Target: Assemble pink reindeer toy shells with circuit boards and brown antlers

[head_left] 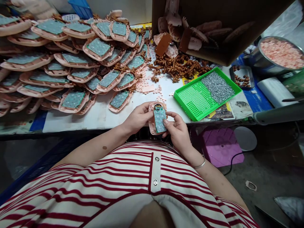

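Note:
Between my two hands, just over the table's front edge, is a pink plastic casing half [152,126] with a green circuit board [160,119] in it. A cloudy, bluish cover lies over most of the board. My left hand [142,116] grips the casing's left side, thumb near its top. My right hand [176,126] has its thumb on the board's lower right and its fingers around the right edge; some fingertips are hidden underneath. Nearest on the table lies a similar casing with a board [120,99].
Stacked casings with boards [73,71] fill the left. A green tray [197,109] of small metal screws [218,86] stands right, below brown branching parts [178,67] and an open cardboard box [228,58]. A metal bowl [264,58] of pink pieces is far right. A purple stool [219,147] stands below.

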Available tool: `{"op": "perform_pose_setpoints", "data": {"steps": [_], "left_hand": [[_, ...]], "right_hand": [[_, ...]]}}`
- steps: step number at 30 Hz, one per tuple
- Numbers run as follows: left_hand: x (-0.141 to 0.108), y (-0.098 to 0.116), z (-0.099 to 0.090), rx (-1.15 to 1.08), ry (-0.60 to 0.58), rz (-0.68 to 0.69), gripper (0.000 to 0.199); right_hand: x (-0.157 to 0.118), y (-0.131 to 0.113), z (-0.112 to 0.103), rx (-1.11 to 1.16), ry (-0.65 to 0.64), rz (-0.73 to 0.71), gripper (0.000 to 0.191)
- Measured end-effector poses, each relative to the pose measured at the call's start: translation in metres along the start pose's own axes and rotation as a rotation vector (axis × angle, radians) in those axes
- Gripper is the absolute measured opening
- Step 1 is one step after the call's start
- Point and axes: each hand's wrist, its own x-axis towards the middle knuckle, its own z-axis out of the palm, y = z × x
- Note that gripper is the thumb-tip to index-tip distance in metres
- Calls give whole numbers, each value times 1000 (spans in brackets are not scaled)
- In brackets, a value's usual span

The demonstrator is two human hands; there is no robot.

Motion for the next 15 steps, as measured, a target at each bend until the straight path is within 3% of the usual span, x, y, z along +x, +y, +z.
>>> {"op": "perform_pose_setpoints", "data": {"steps": [9,15], "left_hand": [[0,3,-10,-90,-123,-86,46],[2,1,-4,-65,-62,-77,43]], "right_hand": [[1,3,1,-60,44,-19,46],[-1,3,3,-242,64,-88,43]]}}
